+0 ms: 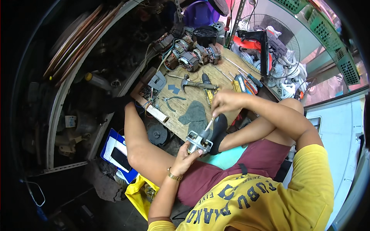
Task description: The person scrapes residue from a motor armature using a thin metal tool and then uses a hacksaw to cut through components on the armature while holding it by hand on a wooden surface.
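My left hand (186,156) grips a silver metal bracket housing (199,141), which has a pale thin shaft (209,125) sticking up from it, above my lap. My right hand (221,102) is closed in a pinch at the shaft's upper end. Just beyond them a grey cloth (191,115) lies on the wooden work board (235,63). A hammer (194,85), pliers (171,103), a yellow-handled tool (210,95) and several screwdrivers (241,84) lie farther back on that board.
Several motor stators (189,61) crowd the back of the board. A fan guard with parts (279,50) and green baskets (327,42) are at right. Dark shelving (73,107) stands left; a blue folder with a phone (119,158) and a yellow bag (140,192) lie below it.
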### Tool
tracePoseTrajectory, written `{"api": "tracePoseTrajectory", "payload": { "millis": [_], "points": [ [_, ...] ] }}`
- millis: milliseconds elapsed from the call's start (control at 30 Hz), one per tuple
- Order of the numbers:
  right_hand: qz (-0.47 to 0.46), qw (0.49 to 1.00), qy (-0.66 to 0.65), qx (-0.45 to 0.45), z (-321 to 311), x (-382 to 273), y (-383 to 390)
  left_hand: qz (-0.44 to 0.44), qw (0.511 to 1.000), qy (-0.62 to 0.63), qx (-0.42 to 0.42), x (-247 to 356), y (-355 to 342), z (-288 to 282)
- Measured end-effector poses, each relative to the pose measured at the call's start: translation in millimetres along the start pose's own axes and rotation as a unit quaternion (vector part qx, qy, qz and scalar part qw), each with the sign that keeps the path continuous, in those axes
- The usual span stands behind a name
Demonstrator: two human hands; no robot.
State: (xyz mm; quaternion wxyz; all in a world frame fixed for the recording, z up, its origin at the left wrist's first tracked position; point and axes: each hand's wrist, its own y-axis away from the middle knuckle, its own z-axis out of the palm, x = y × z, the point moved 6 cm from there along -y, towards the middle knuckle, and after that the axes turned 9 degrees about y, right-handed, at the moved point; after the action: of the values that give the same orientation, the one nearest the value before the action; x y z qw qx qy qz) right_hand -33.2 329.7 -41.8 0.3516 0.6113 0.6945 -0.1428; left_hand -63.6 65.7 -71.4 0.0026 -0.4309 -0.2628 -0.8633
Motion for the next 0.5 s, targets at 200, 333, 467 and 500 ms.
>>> {"api": "tracePoseTrajectory", "payload": {
  "millis": [200, 333, 467, 500],
  "points": [
    [-0.044, 0.996, 0.079, 0.007, 13, -36, -4, 0.029, 1.000, 0.001, 0.010, 11, 4, 10],
    [-0.001, 0.991, 0.121, 0.055, -2, -2, -3, 0.047, 0.999, 0.012, 0.020, 2, -2, -2],
    [-0.018, 0.998, 0.043, 0.033, 13, -13, -6, 0.039, 0.999, -0.016, 0.011, -5, -3, -7],
    [0.010, 1.000, -0.006, 0.023, 1, 2, -7, 0.041, 0.999, -0.030, 0.008, -3, -8, -3]
  ]
}}
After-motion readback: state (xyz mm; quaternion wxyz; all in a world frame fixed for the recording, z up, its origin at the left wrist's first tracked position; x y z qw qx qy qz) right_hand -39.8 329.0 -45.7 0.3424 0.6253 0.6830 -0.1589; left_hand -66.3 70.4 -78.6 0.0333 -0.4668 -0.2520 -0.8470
